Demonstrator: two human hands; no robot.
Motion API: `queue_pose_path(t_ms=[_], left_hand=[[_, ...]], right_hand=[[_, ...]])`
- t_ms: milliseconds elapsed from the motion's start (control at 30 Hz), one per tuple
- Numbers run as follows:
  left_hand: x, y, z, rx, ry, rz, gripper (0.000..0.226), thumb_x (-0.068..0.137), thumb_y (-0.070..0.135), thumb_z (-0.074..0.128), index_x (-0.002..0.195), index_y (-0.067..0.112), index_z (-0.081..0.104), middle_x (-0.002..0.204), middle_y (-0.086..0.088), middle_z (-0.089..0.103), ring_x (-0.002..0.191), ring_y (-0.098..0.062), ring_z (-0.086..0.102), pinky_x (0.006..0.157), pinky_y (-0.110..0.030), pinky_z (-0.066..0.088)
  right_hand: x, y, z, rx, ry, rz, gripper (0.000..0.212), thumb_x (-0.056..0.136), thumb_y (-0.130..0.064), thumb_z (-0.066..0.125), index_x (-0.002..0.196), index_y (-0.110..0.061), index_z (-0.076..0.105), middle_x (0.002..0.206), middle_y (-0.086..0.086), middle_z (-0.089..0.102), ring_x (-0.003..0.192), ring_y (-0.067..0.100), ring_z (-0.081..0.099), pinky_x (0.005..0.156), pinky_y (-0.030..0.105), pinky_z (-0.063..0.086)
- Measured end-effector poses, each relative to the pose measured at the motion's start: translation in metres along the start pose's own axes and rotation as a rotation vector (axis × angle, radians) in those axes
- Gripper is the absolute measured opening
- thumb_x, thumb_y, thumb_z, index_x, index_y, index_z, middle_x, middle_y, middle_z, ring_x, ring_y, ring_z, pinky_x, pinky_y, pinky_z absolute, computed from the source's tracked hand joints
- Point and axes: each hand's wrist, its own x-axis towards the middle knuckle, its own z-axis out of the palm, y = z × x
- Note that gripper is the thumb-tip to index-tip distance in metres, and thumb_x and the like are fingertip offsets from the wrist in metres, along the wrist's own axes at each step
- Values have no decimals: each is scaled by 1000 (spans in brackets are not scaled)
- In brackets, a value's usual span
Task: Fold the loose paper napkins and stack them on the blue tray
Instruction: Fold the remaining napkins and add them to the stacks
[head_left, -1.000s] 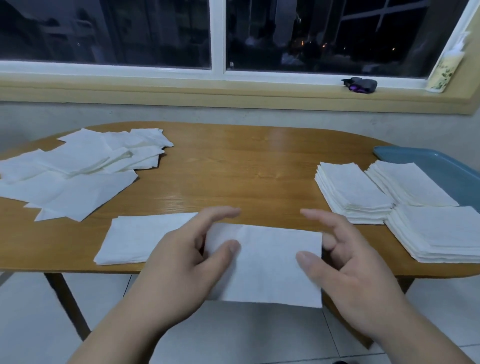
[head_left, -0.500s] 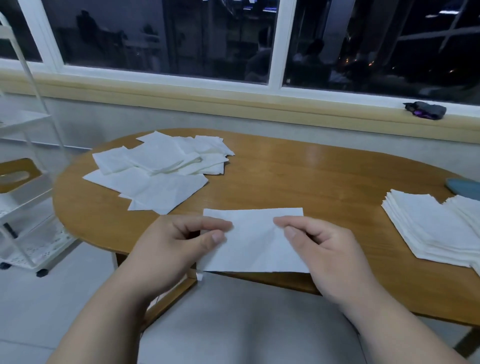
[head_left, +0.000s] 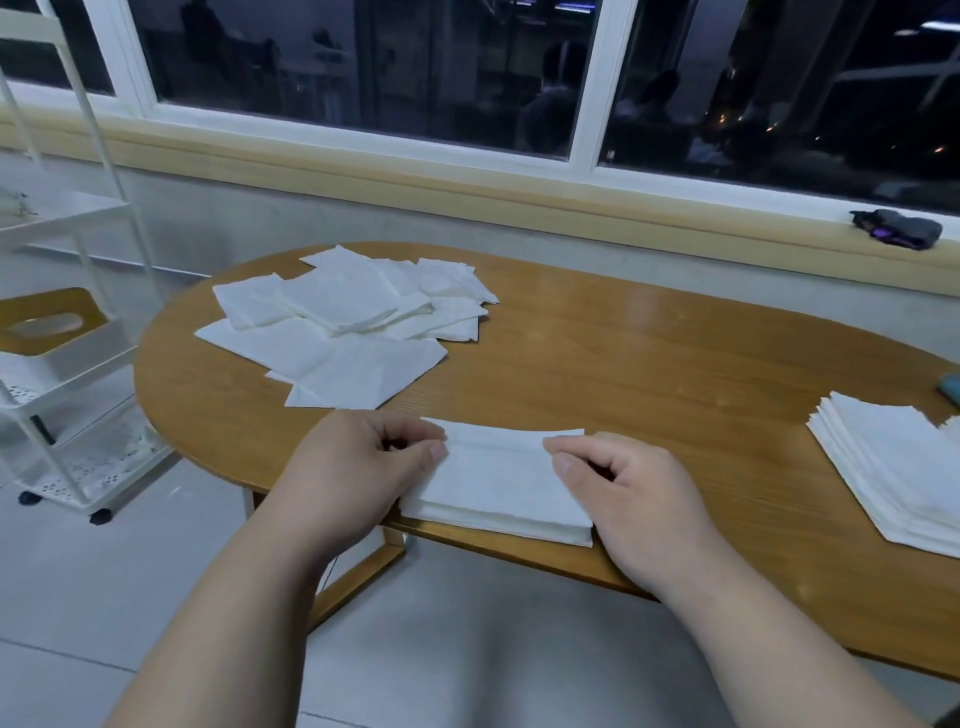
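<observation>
Plainly, the napkin being folded is light, soft and easily creased or torn. It lies at six o'clock, at the near edge of the table. Its left edge is pinched between thumb and forefinger of the left hand, and its right edge likewise by the right hand, with the other fingers curled in. Edges and corners are judged the best hold, under light pressure, since thin paper may slide on the smooth wood. The loose napkins are heaped at ten o'clock. A folded stack lies at three o'clock. Just beyond it only a sliver of the blue tray is seen, so its contents cannot be told. At nine o'clock a white cart carries a wooden-lidded box.
</observation>
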Motion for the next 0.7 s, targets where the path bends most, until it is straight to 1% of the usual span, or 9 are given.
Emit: queue_pose_path(t_ms=[133,200,267,333,400,467,567,633,700], left_hand=[[0,-1,2,90,-35,16,8,85,37,72,92,38,75,91,24,68,82,18,56,65,-10,41],[-1,0,2,135,-47,12,7,85,36,71,90,39,74,88,19,70,80,14,58,63,-13,42],[0,0,3,182,-60,7,6,84,36,70,88,39,73,85,18,70,80,7,61,63,-15,44],[0,-1,4,225,-59,4,7,82,39,70,89,42,72,86,23,68,91,-1,60,74,-19,48],[0,-1,3,291,-37,34,11,81,46,69,91,44,72,89,24,65,102,-8,55,90,-30,48],[-3,2,2,357,9,96,12,80,48,69,92,44,72,90,18,59,99,-5,51,98,-37,44],[-6,3,0,378,23,176,14,80,44,72,94,42,73,89,14,51,94,4,45,98,-38,41],[-8,3,-1,373,-9,196,15,80,43,72,95,43,73,90,15,49,96,9,41,99,-37,40],[-9,1,-2,381,-37,204,16,82,44,69,98,44,72,93,15,48,99,21,31,98,-32,35]], right_hand=[[0,3,2,-102,24,-11,20,95,-22,62,108,-24,77,84,-9,67,89,-3,58,73,9,41],[-1,3,3,-168,36,-22,20,95,-22,61,108,-24,77,79,-8,63,86,2,58,77,16,42],[-2,3,3,-267,30,-37,24,95,-24,61,114,-26,75,76,-9,58,88,7,57,87,25,43],[-2,2,5,-413,-3,-59,25,96,-26,58,115,-27,74,76,-9,54,93,14,54,96,33,39],[-3,1,7,-513,-15,-66,24,96,-29,55,111,-27,74,79,-10,53,94,15,51,100,37,35],[-4,0,7,-531,12,-42,24,96,-33,56,112,-32,73,85,-11,52,93,12,46,101,36,35],[-5,-4,6,-485,63,18,25,92,-35,60,114,-38,71,91,-13,50,88,6,35,99,34,37],[-6,-6,6,-450,74,17,26,89,-30,61,112,-37,71,91,-13,48,88,4,37,98,34,40],[-5,-7,6,-459,47,13,29,88,-25,60,112,-37,71,91,-14,47,91,4,40,98,33,40]])
